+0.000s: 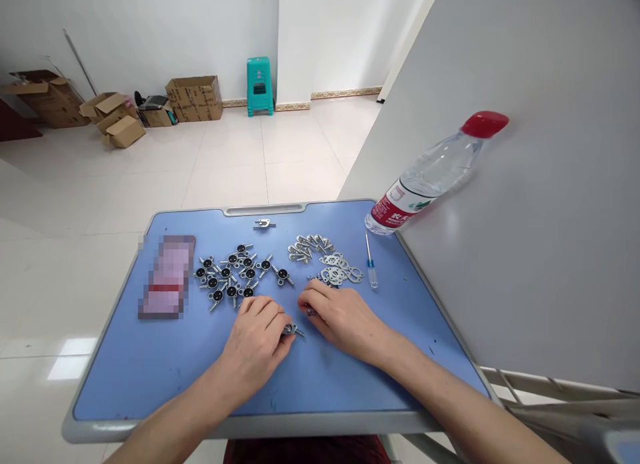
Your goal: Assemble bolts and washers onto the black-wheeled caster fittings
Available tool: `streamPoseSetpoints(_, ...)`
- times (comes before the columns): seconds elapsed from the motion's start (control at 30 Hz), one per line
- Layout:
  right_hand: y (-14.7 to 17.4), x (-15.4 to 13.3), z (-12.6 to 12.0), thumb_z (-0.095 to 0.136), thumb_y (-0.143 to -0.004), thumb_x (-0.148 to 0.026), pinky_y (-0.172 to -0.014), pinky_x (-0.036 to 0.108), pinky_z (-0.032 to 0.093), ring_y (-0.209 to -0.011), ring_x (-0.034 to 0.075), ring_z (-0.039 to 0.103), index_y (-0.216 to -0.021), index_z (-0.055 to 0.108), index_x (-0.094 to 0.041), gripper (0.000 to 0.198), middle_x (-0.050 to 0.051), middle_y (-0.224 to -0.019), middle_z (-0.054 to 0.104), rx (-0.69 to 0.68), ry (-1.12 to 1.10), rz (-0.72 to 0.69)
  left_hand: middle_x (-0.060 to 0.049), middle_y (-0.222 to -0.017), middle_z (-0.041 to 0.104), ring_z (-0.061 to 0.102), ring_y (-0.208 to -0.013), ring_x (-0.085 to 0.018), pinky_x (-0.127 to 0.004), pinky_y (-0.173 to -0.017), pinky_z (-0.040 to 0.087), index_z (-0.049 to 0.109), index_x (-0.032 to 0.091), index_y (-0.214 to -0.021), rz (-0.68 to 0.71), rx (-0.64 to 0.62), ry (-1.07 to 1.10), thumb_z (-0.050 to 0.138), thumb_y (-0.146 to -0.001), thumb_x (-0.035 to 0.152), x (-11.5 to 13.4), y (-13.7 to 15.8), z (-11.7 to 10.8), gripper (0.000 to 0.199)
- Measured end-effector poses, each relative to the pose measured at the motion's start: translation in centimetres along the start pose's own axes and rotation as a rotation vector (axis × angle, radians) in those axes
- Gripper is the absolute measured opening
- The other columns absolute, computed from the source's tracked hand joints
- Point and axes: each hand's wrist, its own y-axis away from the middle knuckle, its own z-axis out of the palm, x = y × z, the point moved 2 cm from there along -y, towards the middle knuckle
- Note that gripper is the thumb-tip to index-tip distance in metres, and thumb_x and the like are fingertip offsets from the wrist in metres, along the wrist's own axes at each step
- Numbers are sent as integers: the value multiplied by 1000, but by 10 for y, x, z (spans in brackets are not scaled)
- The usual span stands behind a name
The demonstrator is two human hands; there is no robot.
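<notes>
My left hand (260, 334) is closed round a small metal fitting (289, 329), whose thin pin sticks out to the right between thumb and fingers. Just right of it, my right hand (340, 314) has its fingers curled together low over the table. A bit of small metal (311, 311) shows under those fingertips; its kind is hidden. Beyond the left hand lie several metal fittings with round black centres (225, 273). Past my right hand are flat metal gasket-like plates (334, 275) and a cluster of shiny metal lever-like pieces (300, 249).
On the blue table (345, 391), a screwdriver (370, 261) lies at the right and a water bottle (425, 177) leans against the grey panel (540, 251). A blurred purple item (169, 274) lies left. One forked metal piece (264, 224) sits at the back. Cardboard boxes (195, 99) and a stool (259, 84) stand beyond.
</notes>
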Motion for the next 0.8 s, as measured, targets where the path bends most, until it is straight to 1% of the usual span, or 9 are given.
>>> streamPoseSetpoints(0.13,8,-4,1,47,-87,-6,-50,24,29,-61,11,54,-92,58,-17,17,3,-86,62,35,-103,-106,-3,-84,62,54,-86,-22,-37,-75,41,56,17,-88,-11,-15,3,61,-86,13,0,2,1,6)
streamPoseSetpoints(0.23,11,-6,5,46,-90,-8,-48,25,29,-58,10,53,-94,58,-16,16,3,-86,61,37,-89,-161,-4,-85,62,53,-88,-23,-37,-76,42,56,17,-87,-9,-15,-9,59,-88,14,1,2,1,4)
streamPoseSetpoints(0.37,10,-8,7,40,-91,-5,-48,25,30,-56,10,53,-96,59,-17,23,2,-84,61,64,-72,-209,-4,-86,61,53,-87,-22,-37,-76,43,57,17,-86,-17,-21,-17,56,-90,14,1,2,1,4)
streamPoseSetpoints(0.47,9,-9,6,37,-90,-3,-48,24,32,-57,11,55,-97,60,-17,28,2,-82,62,58,-71,-214,-4,-85,61,53,-86,-22,-37,-75,43,57,17,-85,-22,-30,-14,56,-90,14,1,2,1,5)
streamPoseSetpoints(0.6,9,-9,3,39,-88,-2,-48,24,34,-56,11,56,-96,60,-17,27,3,-83,63,45,-96,-187,-5,-87,61,54,-89,-22,-37,-76,42,57,17,-86,-25,-29,-15,57,-89,15,1,4,2,4)
streamPoseSetpoints(0.8,9,-8,4,38,-84,2,-52,22,39,-64,12,61,-98,60,-18,33,4,-86,64,13,-144,-169,-4,-87,61,53,-88,-22,-36,-76,42,57,17,-86,-40,-40,-2,58,-89,16,1,4,3,4)
